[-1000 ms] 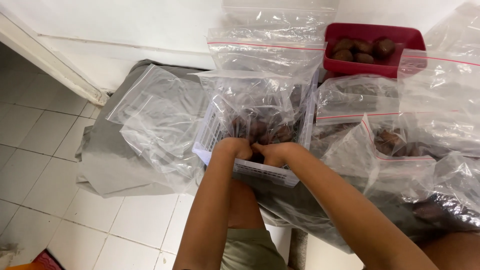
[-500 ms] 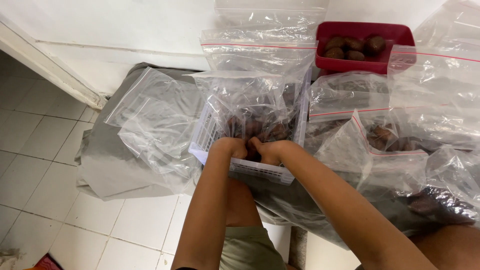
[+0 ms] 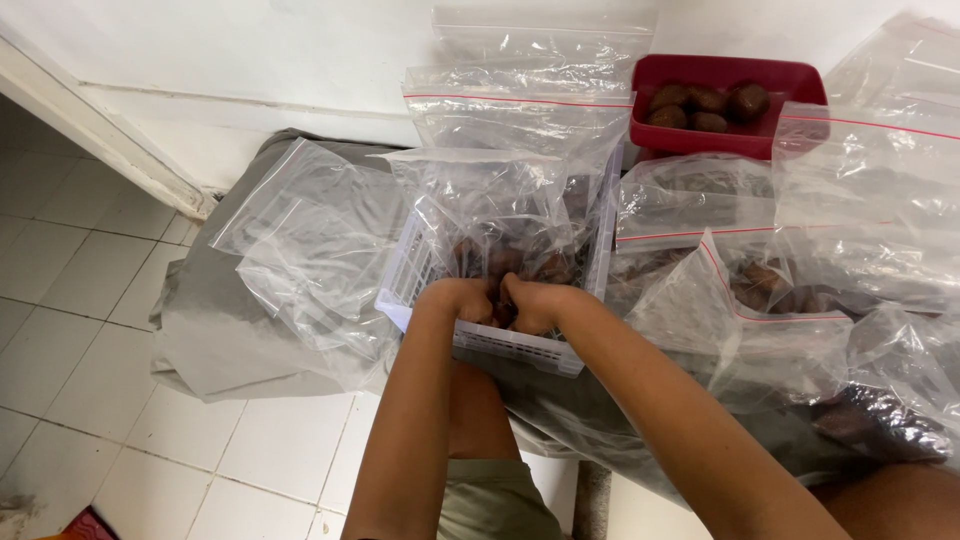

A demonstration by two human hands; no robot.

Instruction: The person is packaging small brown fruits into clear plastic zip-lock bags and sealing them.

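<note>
Both hands, left hand and right hand, pinch dark brown fruit inside the white slatted basket, at its near rim. Clear zip bags crowd every side; a red tray sits beyond.

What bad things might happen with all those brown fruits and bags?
The white basket sits at the edge of the grey cloth, so pressing from the left hand and right hand might tip it off. The open clear bag on the right leans over, so its brown fruits may roll out.
</note>
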